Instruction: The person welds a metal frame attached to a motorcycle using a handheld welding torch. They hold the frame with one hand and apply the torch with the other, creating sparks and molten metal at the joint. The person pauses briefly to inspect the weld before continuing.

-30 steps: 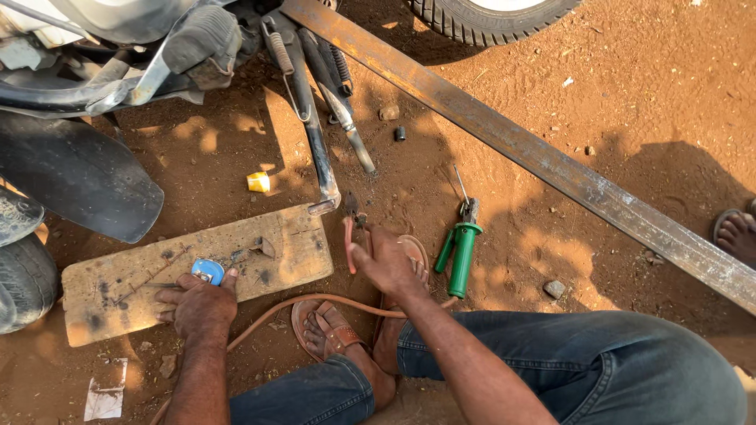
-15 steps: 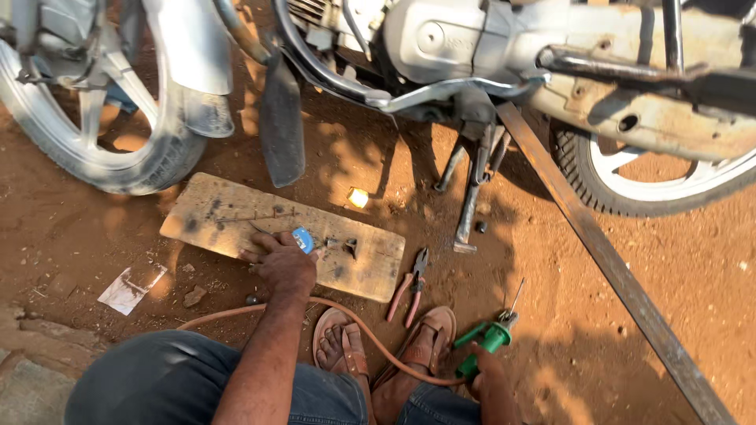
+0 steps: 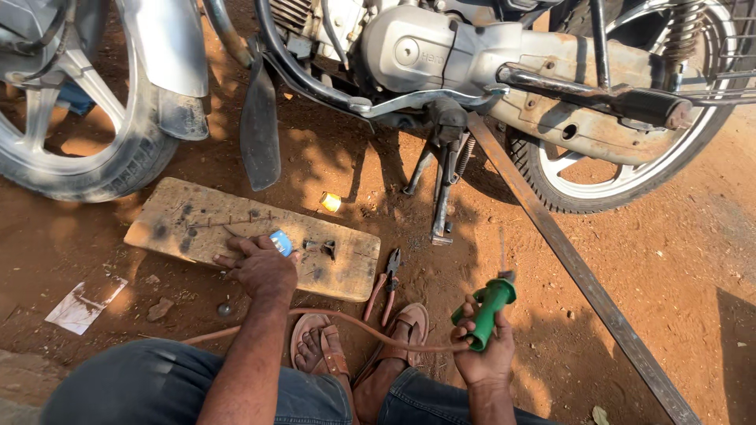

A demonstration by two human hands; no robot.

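Observation:
My left hand (image 3: 258, 266) rests on a worn wooden board (image 3: 189, 224) lying on the red dirt, fingers on a small blue round thing (image 3: 281, 242). My right hand (image 3: 484, 356) grips the green handle of a soldering-iron-like tool (image 3: 488, 307) whose thin metal tip points up. An orange cord (image 3: 346, 321) runs from that tool across my sandalled feet (image 3: 323, 350). Small dark metal parts (image 3: 321, 248) lie on the board right of my left hand. Red-handled pliers (image 3: 383, 285) lie on the ground between board and tool.
A motorcycle stands just ahead on its centre stand (image 3: 441, 189), front wheel (image 3: 71, 149) at left, rear wheel (image 3: 622, 169) at right. A long rusty metal bar (image 3: 583, 279) runs diagonally on the ground. A small yellow object (image 3: 331, 202) and a paper scrap (image 3: 83, 303) lie nearby.
The view swung from the ground up to the motorcycle. My right hand left the pliers and picked up the green tool, lifting it. My left hand stayed on the board by the blue thing.

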